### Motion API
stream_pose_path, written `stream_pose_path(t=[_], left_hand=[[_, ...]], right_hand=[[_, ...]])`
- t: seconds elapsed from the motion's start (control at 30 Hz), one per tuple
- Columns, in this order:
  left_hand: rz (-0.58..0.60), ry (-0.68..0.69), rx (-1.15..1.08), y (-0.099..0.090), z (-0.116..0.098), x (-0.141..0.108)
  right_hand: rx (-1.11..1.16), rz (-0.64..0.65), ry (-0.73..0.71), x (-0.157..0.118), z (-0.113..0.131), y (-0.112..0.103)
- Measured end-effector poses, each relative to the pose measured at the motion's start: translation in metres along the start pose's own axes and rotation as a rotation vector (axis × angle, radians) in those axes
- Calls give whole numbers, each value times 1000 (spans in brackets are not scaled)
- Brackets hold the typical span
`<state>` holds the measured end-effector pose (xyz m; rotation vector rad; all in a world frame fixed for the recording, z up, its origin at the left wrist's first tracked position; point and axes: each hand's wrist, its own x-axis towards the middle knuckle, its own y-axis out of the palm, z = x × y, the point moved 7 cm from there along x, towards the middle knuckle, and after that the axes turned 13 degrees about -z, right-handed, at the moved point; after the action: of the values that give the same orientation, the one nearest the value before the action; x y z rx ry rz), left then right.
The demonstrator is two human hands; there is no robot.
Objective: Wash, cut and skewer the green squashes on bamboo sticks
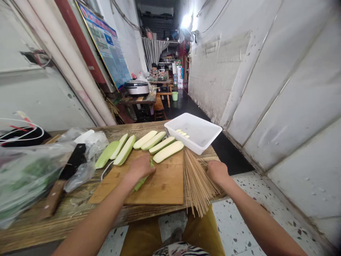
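My left hand (140,168) is curled over a cut green zucchini piece (140,182) on the wooden cutting board (167,186), hiding much of it. Just beyond, several long peeled zucchini slices (168,152) lie side by side along the board's far edge, pale faces up on most. To the right, bamboo skewers (198,183) fan out over the table's front edge. My right hand (217,172) is closed at their right side, fingers pinched on a skewer; its tip is hard to make out. A white plastic tub (193,132) behind the skewers holds several small pale slices (182,133).
A cleaver (62,181) with a wooden handle lies left of the board, beside plastic bags (34,174) of greens. Farther back, a table bears a white appliance (136,88). A person (154,71) sits beyond it. A wall (266,78) runs along the right.
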<state>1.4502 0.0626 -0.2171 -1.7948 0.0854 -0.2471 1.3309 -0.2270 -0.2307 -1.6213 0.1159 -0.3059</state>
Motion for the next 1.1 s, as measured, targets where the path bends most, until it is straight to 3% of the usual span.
stream_pose_path(t=[0.17,0.33,0.47,0.57,0.77,1.1], left_hand=[[-15,-11,50,1,5,7],[-77,-33,29,-3,8,9],[-133,122,-2,0,0,3],[-160,182,-8,2,-1,-2],[-29,7,143,6,17,-5],[31,108,124,6,16,-2]], right_hand=[[-4,-47,1,-15,-8,-15],[91,-231,-7,-35,-6,-31],[248,-326,-44,-50,7,-36],[359,-345,-64,-59,19,-40],[443,-338,-68,-69,35,-43],[496,-286,-90,-76,55,-33]])
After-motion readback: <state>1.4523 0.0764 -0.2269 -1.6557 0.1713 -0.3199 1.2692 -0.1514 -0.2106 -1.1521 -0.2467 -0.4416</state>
